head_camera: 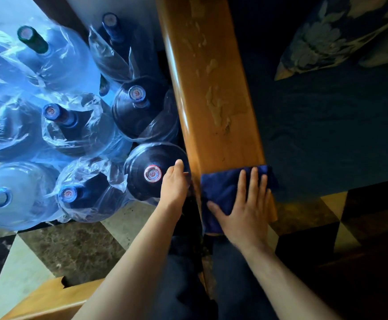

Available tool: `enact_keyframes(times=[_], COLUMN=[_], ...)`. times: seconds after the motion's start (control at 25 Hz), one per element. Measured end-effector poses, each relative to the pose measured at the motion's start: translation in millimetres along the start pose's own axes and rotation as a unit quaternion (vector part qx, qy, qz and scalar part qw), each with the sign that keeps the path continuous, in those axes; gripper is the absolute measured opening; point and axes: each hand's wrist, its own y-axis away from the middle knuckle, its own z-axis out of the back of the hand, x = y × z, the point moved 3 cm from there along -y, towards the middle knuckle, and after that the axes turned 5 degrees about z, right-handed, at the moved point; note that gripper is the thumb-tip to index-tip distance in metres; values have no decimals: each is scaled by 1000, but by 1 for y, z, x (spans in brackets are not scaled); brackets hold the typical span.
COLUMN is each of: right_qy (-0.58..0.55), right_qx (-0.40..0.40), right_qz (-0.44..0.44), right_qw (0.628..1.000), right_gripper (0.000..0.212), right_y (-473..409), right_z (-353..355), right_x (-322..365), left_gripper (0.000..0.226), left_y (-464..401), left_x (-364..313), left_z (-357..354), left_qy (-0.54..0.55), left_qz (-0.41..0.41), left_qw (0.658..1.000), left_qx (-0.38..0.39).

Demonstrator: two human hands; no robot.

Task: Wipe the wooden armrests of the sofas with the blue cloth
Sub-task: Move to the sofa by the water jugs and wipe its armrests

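A broad wooden armrest [213,88] with worn, flaking varnish runs from the top centre down to the middle. The dark blue cloth [220,190] lies spread over its near end. My right hand [246,209] presses flat on the cloth, fingers apart and pointing up the armrest. My left hand [173,183] hangs beside the armrest's left edge, fingers curled loosely, right by a water jug; whether it touches the jug's side I cannot tell.
Several large water jugs [152,174], many wrapped in clear plastic, crowd the floor left of the armrest. A dark blue sofa seat [327,125] and a patterned cushion [331,35] lie to the right. Another wooden piece [49,299] shows at the bottom left on the tiled floor.
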Motion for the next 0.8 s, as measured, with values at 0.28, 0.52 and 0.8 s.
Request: enact_keyframes(times=[0.28, 0.52, 0.8], right_qy=[-395, -563, -262], right_qx=[73, 47, 75], right_qz=[-137, -216, -34], right_qw=[905, 796, 962], right_gripper=[80, 48, 78], right_y=[-147, -191, -252], right_z=[34, 35, 44], right_x=[-54, -59, -8], left_gripper=[32, 46, 36], left_y=[1, -6, -23], left_x=[-24, -29, -40], left_z=[-5, -8, -6], left_qy=[4, 8, 55], left_qz=[-25, -14, -5], left_qw=[1000, 1000, 998], left_qx=[-2, 3, -14])
